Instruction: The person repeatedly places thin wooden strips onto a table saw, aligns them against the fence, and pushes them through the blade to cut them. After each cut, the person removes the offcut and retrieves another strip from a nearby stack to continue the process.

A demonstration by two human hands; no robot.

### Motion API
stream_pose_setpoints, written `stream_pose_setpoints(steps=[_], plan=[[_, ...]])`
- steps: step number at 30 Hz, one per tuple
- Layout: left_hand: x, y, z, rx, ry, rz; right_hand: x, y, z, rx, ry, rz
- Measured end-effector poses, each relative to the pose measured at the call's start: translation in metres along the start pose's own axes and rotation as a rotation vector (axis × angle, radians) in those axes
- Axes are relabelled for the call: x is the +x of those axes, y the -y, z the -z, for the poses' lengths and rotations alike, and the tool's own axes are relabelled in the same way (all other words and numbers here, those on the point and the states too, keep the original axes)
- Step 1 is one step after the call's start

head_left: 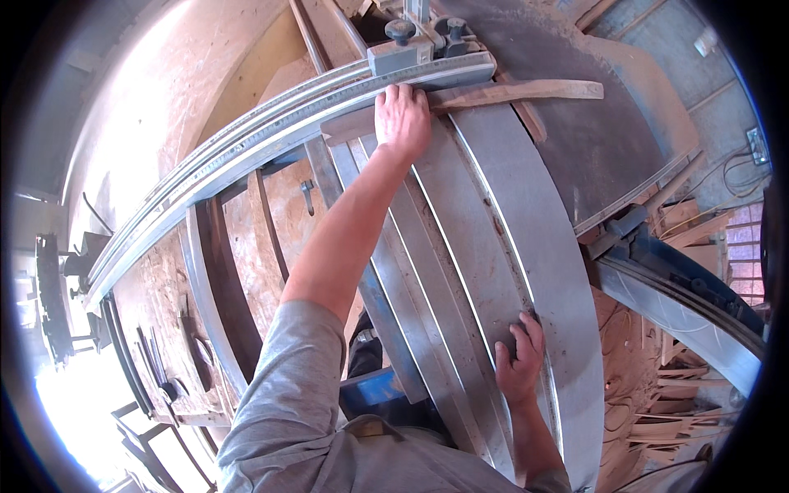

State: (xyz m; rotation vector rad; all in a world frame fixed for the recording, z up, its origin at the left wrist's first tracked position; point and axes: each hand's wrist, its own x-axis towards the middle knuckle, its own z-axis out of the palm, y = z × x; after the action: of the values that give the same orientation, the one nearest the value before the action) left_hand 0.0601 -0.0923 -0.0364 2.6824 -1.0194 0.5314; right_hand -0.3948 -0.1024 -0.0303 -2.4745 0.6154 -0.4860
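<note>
My left hand (402,122) reaches forward and is closed over a long, slightly curved wooden board (518,94). The board lies crosswise on the grey metal saw table (552,246), along the near side of the metal fence (271,131). Its right end sticks out over the dark surface beyond. Lower right, my right hand (520,361) is over the saw table beside a long slot, fingers loosely bent and apart, with nothing in them. Whether its fingertips touch the metal is hard to tell.
Black clamp knobs (400,31) sit atop the fence. A dark side table (592,123) dusted with sawdust adjoins at right. Wood offcuts (682,403) are piled at lower right. On the left, a wooden panel (148,287) carries hand tools, near a metal frame bar (214,287).
</note>
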Motion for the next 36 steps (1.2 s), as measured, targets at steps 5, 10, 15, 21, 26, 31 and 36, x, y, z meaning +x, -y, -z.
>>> stream_pose_setpoints(steps=[5,10,15,21,26,31,36], plan=[[-0.002,0.000,-0.002,-0.033,-0.015,0.022,-0.002,-0.001,-0.002,-0.004,-0.005,-0.004],[-0.003,-0.003,-0.008,-0.024,-0.106,0.009,-0.003,0.002,0.000,-0.012,-0.004,-0.025],[-0.002,0.000,-0.017,0.006,-0.081,0.050,0.002,0.007,0.004,-0.008,-0.003,-0.053],[0.005,-0.013,0.001,0.075,-0.075,0.086,0.004,0.005,0.010,-0.012,-0.023,-0.046],[0.009,-0.006,-0.007,0.144,-0.035,0.088,0.005,0.003,0.003,0.036,-0.015,-0.023],[0.010,-0.010,-0.003,0.147,-0.050,0.014,-0.002,0.003,0.002,0.020,-0.001,-0.046],[0.010,0.000,0.002,0.090,-0.041,0.019,-0.003,0.000,-0.001,0.021,0.012,-0.030]])
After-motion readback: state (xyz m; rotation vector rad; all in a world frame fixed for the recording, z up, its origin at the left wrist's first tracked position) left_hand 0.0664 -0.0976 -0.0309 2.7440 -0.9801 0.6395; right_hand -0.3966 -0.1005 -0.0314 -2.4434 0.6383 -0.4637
